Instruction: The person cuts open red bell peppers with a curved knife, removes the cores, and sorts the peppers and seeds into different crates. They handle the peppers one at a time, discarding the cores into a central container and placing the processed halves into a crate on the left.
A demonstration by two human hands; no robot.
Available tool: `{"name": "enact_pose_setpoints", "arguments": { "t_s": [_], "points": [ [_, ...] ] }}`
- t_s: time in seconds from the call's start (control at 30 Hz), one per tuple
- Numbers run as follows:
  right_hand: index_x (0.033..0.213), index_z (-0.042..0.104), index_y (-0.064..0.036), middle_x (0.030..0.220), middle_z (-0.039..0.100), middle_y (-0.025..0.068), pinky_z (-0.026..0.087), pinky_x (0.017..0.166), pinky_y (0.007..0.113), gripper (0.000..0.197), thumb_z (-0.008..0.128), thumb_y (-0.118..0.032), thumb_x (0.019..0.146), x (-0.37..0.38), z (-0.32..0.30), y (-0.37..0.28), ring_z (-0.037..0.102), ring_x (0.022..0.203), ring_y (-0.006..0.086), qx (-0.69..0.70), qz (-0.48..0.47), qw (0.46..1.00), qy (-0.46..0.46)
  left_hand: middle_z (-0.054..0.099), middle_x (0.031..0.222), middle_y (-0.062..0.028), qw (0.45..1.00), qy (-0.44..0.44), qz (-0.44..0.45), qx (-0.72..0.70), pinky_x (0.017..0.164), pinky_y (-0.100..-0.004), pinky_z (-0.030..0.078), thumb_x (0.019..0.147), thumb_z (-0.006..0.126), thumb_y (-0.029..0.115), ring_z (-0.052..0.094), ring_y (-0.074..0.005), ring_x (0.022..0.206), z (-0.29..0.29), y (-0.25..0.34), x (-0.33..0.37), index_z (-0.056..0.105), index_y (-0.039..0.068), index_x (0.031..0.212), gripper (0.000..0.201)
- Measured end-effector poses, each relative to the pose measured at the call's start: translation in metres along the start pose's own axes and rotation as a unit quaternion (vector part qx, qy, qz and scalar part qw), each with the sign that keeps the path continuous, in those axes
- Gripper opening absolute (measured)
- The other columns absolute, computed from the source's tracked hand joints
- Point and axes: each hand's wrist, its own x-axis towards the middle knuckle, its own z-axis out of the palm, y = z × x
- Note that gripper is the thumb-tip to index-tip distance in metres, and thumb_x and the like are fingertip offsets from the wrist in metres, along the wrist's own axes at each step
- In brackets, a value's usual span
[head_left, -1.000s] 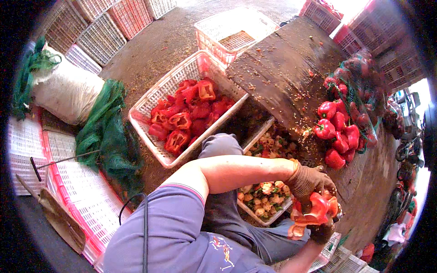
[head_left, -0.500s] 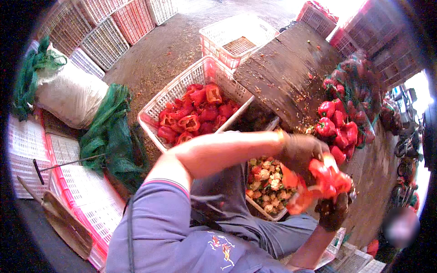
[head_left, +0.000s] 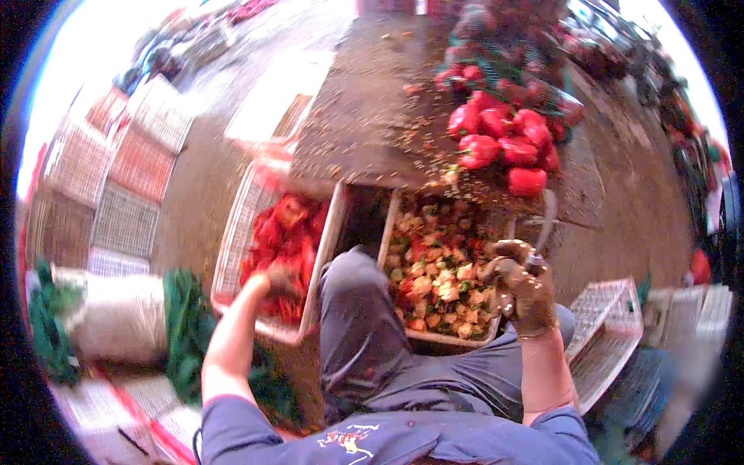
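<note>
My left hand (head_left: 285,280), gloved and smeared by motion, is low over the cored red peppers (head_left: 288,225) in the left crate (head_left: 232,236). Whether any pepper is in its fingers I cannot tell. My right hand (head_left: 525,294), in a wet brown glove dotted with pale seeds, is closed in a fist beside the right crate (head_left: 457,339). A small bit of metal shows at its thumb; the rest of what it grips is hidden. Just beyond the fist a pale curved strip (head_left: 549,221) stands up. Pepper cores with stems (head_left: 446,287) fill the right crate.
Ahead, a seed-strewn board (head_left: 364,116) bears whole red peppers (head_left: 504,143) spilling from a green net sack (head_left: 511,62). A pale crate (head_left: 260,116) stands beyond the left one. Stacked crates (head_left: 132,170), a white sack (head_left: 124,314) and green netting (head_left: 186,325) are left.
The opened red pepper has left my right hand. My left hand has gone from beside the right one to the left crate. The view has turned to the right.
</note>
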Motion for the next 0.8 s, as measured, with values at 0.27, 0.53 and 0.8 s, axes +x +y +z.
{"name": "enact_pose_setpoints", "arguments": {
  "t_s": [0.27,0.53,0.8],
  "points": [
    [0.112,0.062,-0.0022,0.082,0.07,0.0101,0.043,0.043,0.025,0.025,0.066,-0.016,0.091,0.026,-0.035,0.025,0.057,0.05,0.0121,0.094,0.083,0.99,0.068,0.067,0.128,-0.0177,0.924,0.263,0.008,-0.278,0.101,-0.0374,0.05,0.083,0.079,0.028,0.064,-0.0294,0.118,-0.207,0.157,0.001,0.062,-0.001,0.128,0.056],
    [0.107,0.068,-0.0011,0.088,0.071,0.0042,0.055,0.073,0.03,0.021,0.07,-0.014,0.091,0.051,-0.071,0.067,0.067,0.08,0.0135,0.064,0.178,0.98,0.062,0.07,0.115,-0.0252,0.946,0.262,0.06,-0.182,0.092,-0.0427,0.053,0.079,0.074,0.057,0.068,-0.0361,0.11,-0.392,0.355,0.164,0.071,-0.001,0.114,0.068],
    [0.105,0.067,-0.0022,0.088,0.072,0.0099,0.055,0.069,0.034,0.028,0.075,-0.021,0.086,0.054,-0.102,0.061,0.07,0.078,0.0183,-0.064,0.086,0.994,0.037,0.072,0.11,-0.0214,0.941,0.29,0.075,0.159,0.092,-0.0446,0.054,0.075,0.067,0.07,0.069,-0.0354,0.107,-0.415,0.387,0.355,0.072,0.006,0.113,0.074]
  ]
}}
